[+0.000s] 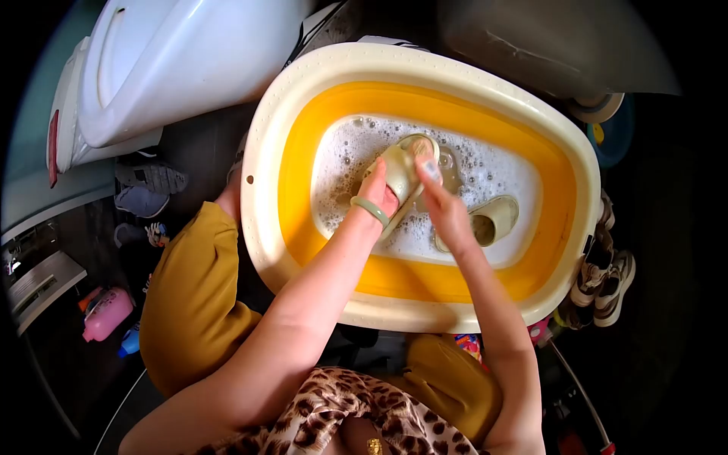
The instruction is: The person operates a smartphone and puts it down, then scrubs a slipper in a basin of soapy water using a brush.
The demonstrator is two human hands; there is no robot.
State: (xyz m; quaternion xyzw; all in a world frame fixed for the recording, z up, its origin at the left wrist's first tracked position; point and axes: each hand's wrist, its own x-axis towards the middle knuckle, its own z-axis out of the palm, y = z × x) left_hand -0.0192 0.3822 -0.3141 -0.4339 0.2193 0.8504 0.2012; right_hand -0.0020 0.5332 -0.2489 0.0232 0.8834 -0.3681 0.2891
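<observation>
Over the soapy water, my left hand [381, 191] grips an olive-beige slipper [400, 176], with part of the hand inside its opening. A pale green bangle [370, 210] circles that wrist. My right hand [442, 203] is closed at the slipper's upper end. Its fingers are slightly blurred, and a small whitish patch shows there; what they hold, if anything, I cannot make out. A matching slipper [494, 220] lies partly in the suds to the right. Both are within a yellow and cream basin [284, 186] of foamy water.
A white toilet-like fixture [189, 61] stands at the upper left, with grey slippers [148, 189] below it. Sneakers [613, 288] sit right of the basin. A pink bottle [108, 313] is at the lower left. A large dark grey object [561, 45] borders the upper right.
</observation>
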